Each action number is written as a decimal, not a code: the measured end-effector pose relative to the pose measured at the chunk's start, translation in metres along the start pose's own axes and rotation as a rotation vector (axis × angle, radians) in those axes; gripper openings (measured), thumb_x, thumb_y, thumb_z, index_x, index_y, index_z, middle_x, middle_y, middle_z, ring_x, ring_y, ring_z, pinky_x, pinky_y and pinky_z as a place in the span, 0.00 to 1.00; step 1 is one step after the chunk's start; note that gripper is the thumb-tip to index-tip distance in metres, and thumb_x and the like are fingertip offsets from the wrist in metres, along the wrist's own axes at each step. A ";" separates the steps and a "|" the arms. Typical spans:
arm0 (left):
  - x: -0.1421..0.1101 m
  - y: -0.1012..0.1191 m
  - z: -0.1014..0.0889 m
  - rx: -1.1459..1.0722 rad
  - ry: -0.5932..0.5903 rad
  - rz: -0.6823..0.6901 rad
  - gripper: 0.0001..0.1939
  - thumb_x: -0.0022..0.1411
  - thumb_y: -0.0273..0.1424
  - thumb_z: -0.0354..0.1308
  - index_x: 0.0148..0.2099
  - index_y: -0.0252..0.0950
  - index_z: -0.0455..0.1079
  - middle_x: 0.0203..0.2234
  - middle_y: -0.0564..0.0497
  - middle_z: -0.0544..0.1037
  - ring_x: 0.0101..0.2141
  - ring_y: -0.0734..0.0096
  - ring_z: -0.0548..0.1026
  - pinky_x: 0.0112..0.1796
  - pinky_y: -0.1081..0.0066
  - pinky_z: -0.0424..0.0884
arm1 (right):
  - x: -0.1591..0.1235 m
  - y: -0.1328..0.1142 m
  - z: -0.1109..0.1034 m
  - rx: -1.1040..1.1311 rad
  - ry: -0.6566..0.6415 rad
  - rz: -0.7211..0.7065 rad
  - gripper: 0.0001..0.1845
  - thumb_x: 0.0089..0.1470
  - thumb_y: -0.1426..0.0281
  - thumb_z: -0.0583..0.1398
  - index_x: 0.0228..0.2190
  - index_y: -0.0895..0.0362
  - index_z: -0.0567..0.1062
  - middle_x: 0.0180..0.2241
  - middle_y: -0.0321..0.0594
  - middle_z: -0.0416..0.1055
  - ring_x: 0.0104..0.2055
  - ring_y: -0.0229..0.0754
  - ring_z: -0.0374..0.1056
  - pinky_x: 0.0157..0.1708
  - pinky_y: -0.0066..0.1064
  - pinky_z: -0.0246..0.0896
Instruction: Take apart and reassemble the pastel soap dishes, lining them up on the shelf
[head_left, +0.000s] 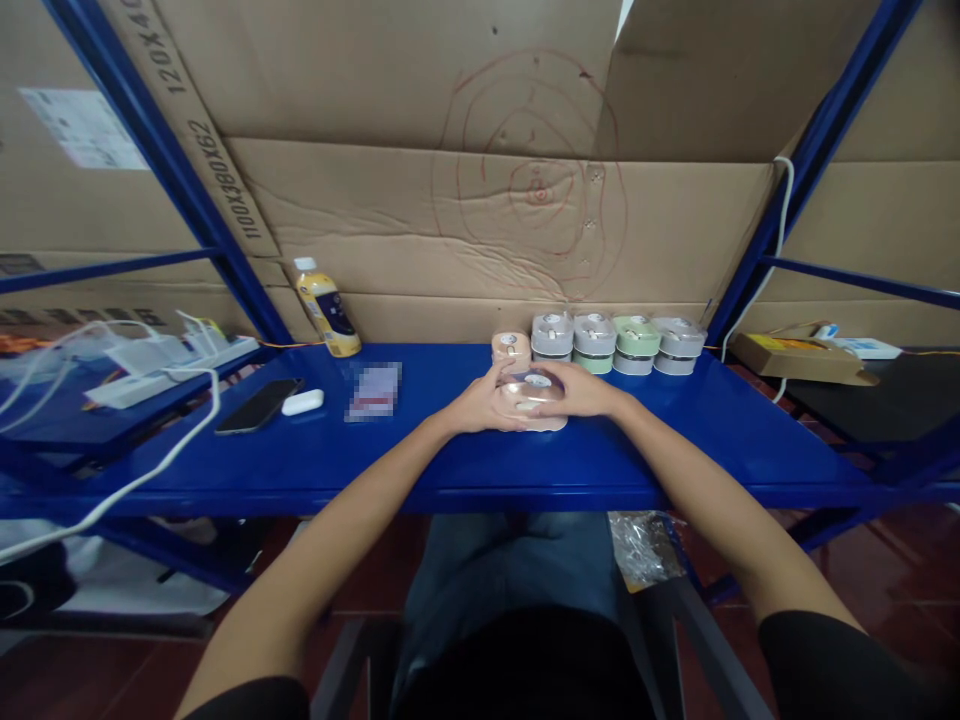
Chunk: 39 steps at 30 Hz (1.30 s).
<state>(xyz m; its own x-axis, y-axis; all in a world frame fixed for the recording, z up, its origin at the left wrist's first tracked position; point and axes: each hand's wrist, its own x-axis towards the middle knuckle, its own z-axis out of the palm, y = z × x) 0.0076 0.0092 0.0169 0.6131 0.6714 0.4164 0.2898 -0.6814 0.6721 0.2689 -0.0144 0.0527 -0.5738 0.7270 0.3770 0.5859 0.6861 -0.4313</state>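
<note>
A small peach-coloured container with a shiny see-through lid (536,382) is low over the blue tabletop, near its middle. My left hand (486,402) wraps round its left side, and from the right my right hand (583,390) closes on it. Fingers of both hands cover parts of its sides. Just behind it stands another peach container (511,346). To the right of that, stacked lidded containers form a row: a grey one (553,332), a grey one over green (594,338), a green one over grey (635,340) and another grey one (679,342).
At the left lie a black phone (259,406), a white earbud case (303,402) and a blurred packet (375,390). A yellow bottle (330,312) stands against the cardboard wall (360,190). White power strips (172,370) and an open cardboard box (802,360) sit on the sides.
</note>
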 end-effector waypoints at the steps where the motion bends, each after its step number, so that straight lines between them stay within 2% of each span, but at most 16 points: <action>1: -0.001 0.000 -0.001 0.051 0.012 0.012 0.63 0.45 0.48 0.78 0.75 0.38 0.50 0.62 0.35 0.72 0.60 0.40 0.73 0.60 0.45 0.69 | -0.001 0.004 -0.005 0.006 0.025 0.028 0.47 0.49 0.45 0.70 0.63 0.54 0.70 0.58 0.50 0.75 0.56 0.60 0.73 0.57 0.53 0.69; 2: -0.002 0.001 -0.002 0.105 0.010 0.037 0.59 0.47 0.49 0.77 0.74 0.38 0.54 0.61 0.36 0.73 0.60 0.40 0.73 0.60 0.45 0.68 | -0.002 0.008 -0.011 0.012 0.057 0.062 0.45 0.51 0.45 0.69 0.63 0.54 0.70 0.56 0.50 0.76 0.54 0.60 0.74 0.56 0.53 0.70; 6: -0.004 0.011 -0.002 0.259 -0.089 0.137 0.28 0.63 0.49 0.65 0.60 0.40 0.75 0.56 0.40 0.75 0.60 0.46 0.72 0.63 0.48 0.66 | -0.008 0.031 -0.030 0.011 0.210 0.217 0.40 0.58 0.43 0.63 0.62 0.54 0.70 0.53 0.51 0.77 0.52 0.60 0.75 0.55 0.56 0.69; 8: -0.004 0.015 0.000 0.296 -0.114 0.136 0.23 0.69 0.48 0.59 0.57 0.41 0.79 0.56 0.41 0.75 0.63 0.46 0.69 0.66 0.47 0.63 | -0.009 0.041 -0.033 0.027 0.255 0.289 0.39 0.60 0.42 0.61 0.62 0.53 0.69 0.50 0.50 0.78 0.51 0.60 0.75 0.55 0.57 0.69; 11: -0.003 0.015 0.000 0.311 -0.095 0.139 0.23 0.73 0.48 0.52 0.57 0.41 0.79 0.59 0.41 0.73 0.65 0.46 0.66 0.68 0.48 0.59 | -0.009 0.049 -0.033 0.060 0.269 0.338 0.38 0.60 0.41 0.59 0.62 0.52 0.69 0.44 0.48 0.80 0.46 0.58 0.77 0.51 0.57 0.72; 13: -0.001 0.011 -0.003 0.294 0.003 0.134 0.26 0.74 0.48 0.49 0.58 0.39 0.78 0.60 0.40 0.72 0.63 0.48 0.68 0.67 0.50 0.62 | -0.008 0.049 -0.032 0.060 0.278 0.328 0.38 0.60 0.40 0.58 0.61 0.52 0.70 0.40 0.47 0.80 0.44 0.58 0.77 0.49 0.56 0.73; 18: 0.005 -0.003 -0.017 0.292 0.538 0.004 0.29 0.77 0.48 0.39 0.51 0.34 0.76 0.50 0.38 0.75 0.54 0.53 0.74 0.60 0.54 0.70 | -0.008 0.041 -0.035 0.110 0.362 0.271 0.39 0.61 0.38 0.54 0.60 0.52 0.70 0.35 0.46 0.79 0.40 0.57 0.78 0.43 0.52 0.74; 20: 0.004 -0.005 -0.021 0.311 0.639 -0.038 0.29 0.78 0.47 0.37 0.48 0.34 0.75 0.47 0.39 0.75 0.53 0.54 0.74 0.59 0.55 0.70 | -0.008 0.039 -0.036 0.141 0.392 0.258 0.39 0.61 0.37 0.53 0.60 0.51 0.70 0.37 0.46 0.80 0.40 0.56 0.78 0.43 0.50 0.73; 22: 0.002 -0.002 -0.022 0.325 0.597 -0.040 0.26 0.77 0.47 0.41 0.50 0.35 0.74 0.48 0.40 0.74 0.54 0.55 0.74 0.59 0.56 0.70 | -0.008 0.039 -0.035 0.138 0.407 0.253 0.39 0.61 0.37 0.53 0.60 0.51 0.69 0.37 0.45 0.80 0.40 0.56 0.78 0.44 0.49 0.73; 25: -0.003 0.007 -0.017 0.337 0.325 0.048 0.22 0.71 0.48 0.53 0.54 0.37 0.75 0.55 0.41 0.72 0.57 0.54 0.73 0.61 0.55 0.69 | -0.008 0.038 -0.035 0.102 0.403 0.239 0.39 0.62 0.39 0.54 0.61 0.52 0.69 0.36 0.44 0.79 0.41 0.56 0.78 0.45 0.50 0.73; 27: -0.005 0.014 -0.011 0.330 0.145 0.119 0.22 0.68 0.48 0.59 0.55 0.38 0.75 0.57 0.42 0.72 0.59 0.53 0.73 0.63 0.55 0.67 | -0.008 0.037 -0.034 0.066 0.406 0.224 0.37 0.62 0.41 0.55 0.61 0.53 0.69 0.38 0.44 0.80 0.41 0.55 0.77 0.46 0.51 0.73; 29: -0.006 0.019 -0.006 0.317 0.050 0.149 0.25 0.66 0.49 0.62 0.56 0.38 0.74 0.57 0.41 0.73 0.59 0.51 0.73 0.63 0.54 0.67 | -0.008 0.035 -0.034 0.021 0.382 0.196 0.37 0.60 0.43 0.59 0.60 0.54 0.71 0.44 0.46 0.80 0.44 0.56 0.77 0.48 0.52 0.73; 31: -0.006 0.020 -0.001 0.314 0.022 0.130 0.32 0.62 0.51 0.65 0.62 0.38 0.70 0.58 0.40 0.74 0.60 0.48 0.73 0.62 0.52 0.68 | -0.008 0.032 -0.032 0.001 0.287 0.141 0.39 0.55 0.45 0.65 0.60 0.54 0.72 0.50 0.47 0.79 0.48 0.57 0.76 0.52 0.54 0.72; 34: -0.004 0.016 0.003 0.282 0.056 0.019 0.48 0.54 0.53 0.70 0.69 0.37 0.60 0.63 0.37 0.72 0.62 0.42 0.72 0.61 0.48 0.69 | -0.007 0.025 -0.024 0.019 0.105 0.044 0.42 0.49 0.48 0.70 0.61 0.52 0.73 0.57 0.47 0.76 0.55 0.59 0.74 0.57 0.55 0.69; 37: -0.002 0.014 0.006 0.195 0.093 -0.063 0.59 0.49 0.53 0.74 0.73 0.38 0.51 0.63 0.36 0.72 0.62 0.41 0.73 0.59 0.48 0.71 | -0.002 0.018 -0.011 -0.017 0.032 -0.020 0.45 0.46 0.49 0.73 0.62 0.52 0.73 0.59 0.48 0.74 0.58 0.59 0.72 0.60 0.54 0.67; 39: 0.000 0.015 0.008 0.129 0.104 -0.066 0.61 0.47 0.52 0.76 0.74 0.39 0.48 0.62 0.37 0.74 0.61 0.41 0.73 0.59 0.49 0.72 | 0.002 0.014 -0.003 -0.052 0.016 -0.056 0.47 0.44 0.49 0.74 0.62 0.53 0.73 0.59 0.50 0.73 0.58 0.60 0.72 0.61 0.54 0.66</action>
<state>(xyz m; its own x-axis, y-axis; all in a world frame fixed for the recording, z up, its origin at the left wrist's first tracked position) 0.0179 -0.0038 0.0222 0.5121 0.7381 0.4393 0.4231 -0.6618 0.6188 0.2780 -0.0036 0.0502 -0.5978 0.6876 0.4121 0.5823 0.7258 -0.3663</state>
